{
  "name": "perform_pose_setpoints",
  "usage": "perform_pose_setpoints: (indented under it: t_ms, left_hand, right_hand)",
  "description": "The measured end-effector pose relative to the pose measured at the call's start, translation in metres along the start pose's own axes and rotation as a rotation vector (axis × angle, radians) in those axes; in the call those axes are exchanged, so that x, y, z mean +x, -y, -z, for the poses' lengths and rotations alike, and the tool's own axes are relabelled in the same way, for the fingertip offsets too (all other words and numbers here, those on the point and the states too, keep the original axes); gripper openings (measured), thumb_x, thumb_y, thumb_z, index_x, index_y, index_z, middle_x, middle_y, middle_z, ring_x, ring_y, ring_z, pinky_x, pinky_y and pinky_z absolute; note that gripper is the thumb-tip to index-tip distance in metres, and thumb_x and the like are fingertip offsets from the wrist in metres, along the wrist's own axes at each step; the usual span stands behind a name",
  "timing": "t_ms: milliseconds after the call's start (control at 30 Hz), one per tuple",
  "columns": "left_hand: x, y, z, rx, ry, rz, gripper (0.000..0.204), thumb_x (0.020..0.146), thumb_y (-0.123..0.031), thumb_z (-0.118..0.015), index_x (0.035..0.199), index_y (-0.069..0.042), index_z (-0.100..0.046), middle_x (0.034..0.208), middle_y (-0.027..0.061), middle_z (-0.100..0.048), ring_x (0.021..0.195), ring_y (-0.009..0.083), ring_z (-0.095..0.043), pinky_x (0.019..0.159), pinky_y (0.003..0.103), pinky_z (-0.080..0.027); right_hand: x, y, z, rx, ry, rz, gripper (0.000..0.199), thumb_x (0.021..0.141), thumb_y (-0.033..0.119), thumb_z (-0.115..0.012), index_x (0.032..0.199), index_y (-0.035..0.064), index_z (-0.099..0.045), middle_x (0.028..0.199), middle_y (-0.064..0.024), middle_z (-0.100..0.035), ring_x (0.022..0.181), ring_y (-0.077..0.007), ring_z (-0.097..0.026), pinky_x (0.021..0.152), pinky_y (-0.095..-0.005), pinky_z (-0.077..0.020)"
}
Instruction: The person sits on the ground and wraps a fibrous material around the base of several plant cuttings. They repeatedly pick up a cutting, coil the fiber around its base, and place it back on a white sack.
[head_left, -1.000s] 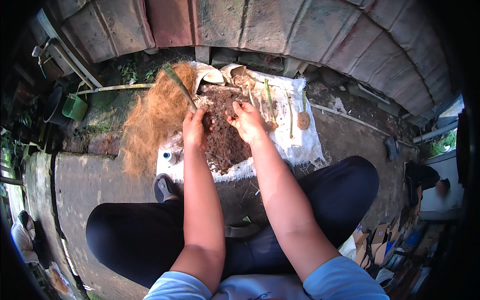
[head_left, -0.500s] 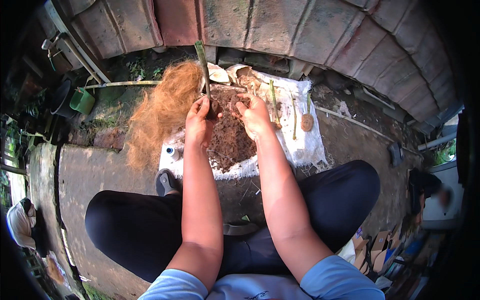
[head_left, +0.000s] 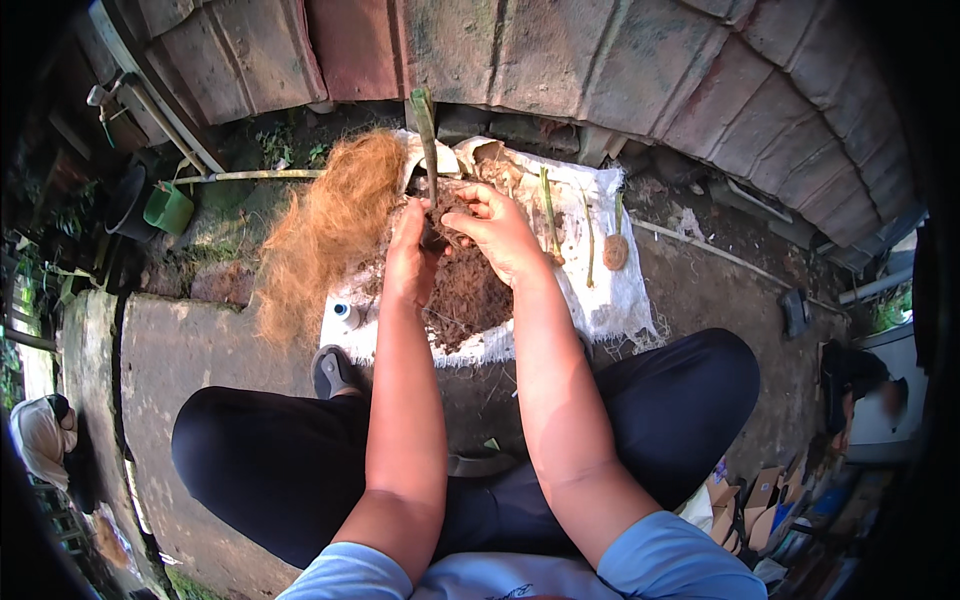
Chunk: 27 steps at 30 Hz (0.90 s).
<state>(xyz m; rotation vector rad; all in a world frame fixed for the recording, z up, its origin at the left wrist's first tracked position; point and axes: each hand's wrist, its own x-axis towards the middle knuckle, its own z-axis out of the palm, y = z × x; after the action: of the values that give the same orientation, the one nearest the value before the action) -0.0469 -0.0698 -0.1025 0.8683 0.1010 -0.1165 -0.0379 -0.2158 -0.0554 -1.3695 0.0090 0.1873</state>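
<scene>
In the head view, the left hand (head_left: 410,258) is curled round the lower end of a green stem (head_left: 425,142), and it has hold of it. The stem stands nearly upright, with its top pointing away from the person, above a white sack (head_left: 622,305) on the ground. The right hand (head_left: 500,235) is just beside it, half curled, with the thumb near the dark soil at the foot of the stem; I cannot tell if its fingers grip some of this soil. Below and between the hands, a soil heap (head_left: 468,300) lies on the sack. To the left of the heap is a big bunch of brown fibre (head_left: 320,235), and near it a small white bottle (head_left: 346,314). On the right part of the sack lie a thicker green stalk (head_left: 549,212), a thin stalk (head_left: 588,240) and a brown ball (head_left: 615,252) with a short stalk. Further left stands a green bucket (head_left: 168,209).
</scene>
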Motion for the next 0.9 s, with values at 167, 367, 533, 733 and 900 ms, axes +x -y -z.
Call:
perform_pose_setpoints:
  t_ms: [167, 367, 533, 733, 900]
  left_hand:
    - [-0.006, -0.002, -0.01, 0.143, 0.006, -0.015, 0.023, 0.103, -0.028, -0.062, 0.12, -0.012, -0.062, 0.098, -0.0015, -0.065, 0.082, 0.0087, -0.059, 0.072, 0.028, -0.05]
    - [-0.011, -0.006, -0.015, 0.234, 0.009, -0.042, 0.025, 0.103, -0.027, -0.06, 0.122, -0.01, -0.06, 0.102, -0.0008, -0.063, 0.081, 0.0079, -0.057, 0.074, 0.027, -0.05]
    - [-0.002, 0.002, -0.011, 0.105, -0.023, -0.106, 0.026, 0.104, -0.025, -0.057, 0.123, -0.008, -0.058, 0.107, 0.0019, -0.063, 0.082, 0.0123, -0.057, 0.069, 0.03, -0.047]
    - [-0.005, -0.002, -0.003, -0.064, 0.046, -0.111, 0.034, 0.106, -0.033, -0.054, 0.126, -0.005, -0.056, 0.12, 0.0075, -0.062, 0.094, 0.02, -0.06, 0.075, 0.035, -0.05]
    - [-0.006, -0.004, -0.005, -0.005, 0.031, -0.092, 0.039, 0.102, -0.029, -0.062, 0.134, -0.007, -0.054, 0.127, 0.0053, -0.061, 0.111, 0.0179, -0.059, 0.086, 0.036, -0.049]
  right_hand:
    - [0.002, 0.003, 0.006, -0.045, -0.018, 0.012, 0.03, 0.084, 0.008, -0.079, 0.109, -0.0025, -0.067, 0.095, -0.0089, -0.072, 0.078, -0.0117, -0.064, 0.062, -0.0268, -0.0479]
    - [0.001, 0.001, 0.007, 0.114, -0.033, 0.009, 0.018, 0.087, 0.008, -0.074, 0.101, -0.0012, -0.068, 0.09, -0.0084, -0.072, 0.075, -0.0121, -0.065, 0.06, -0.0271, -0.0472]
    - [-0.002, -0.005, -0.016, 0.278, -0.176, 0.058, 0.012, 0.09, 0.006, -0.071, 0.099, -0.0012, -0.067, 0.088, -0.0088, -0.071, 0.07, -0.0127, -0.064, 0.056, -0.0267, -0.0471]
    - [-0.002, -0.002, -0.019, 0.314, -0.097, 0.021, 0.017, 0.093, 0.01, -0.073, 0.102, -0.0028, -0.066, 0.091, -0.0093, -0.069, 0.071, -0.0133, -0.063, 0.05, -0.0273, -0.0489]
    - [0.0, 0.006, -0.017, -0.047, -0.149, 0.11, 0.033, 0.09, 0.018, -0.078, 0.111, -0.005, -0.067, 0.093, -0.0095, -0.07, 0.079, -0.0123, -0.064, 0.057, -0.0268, -0.0515]
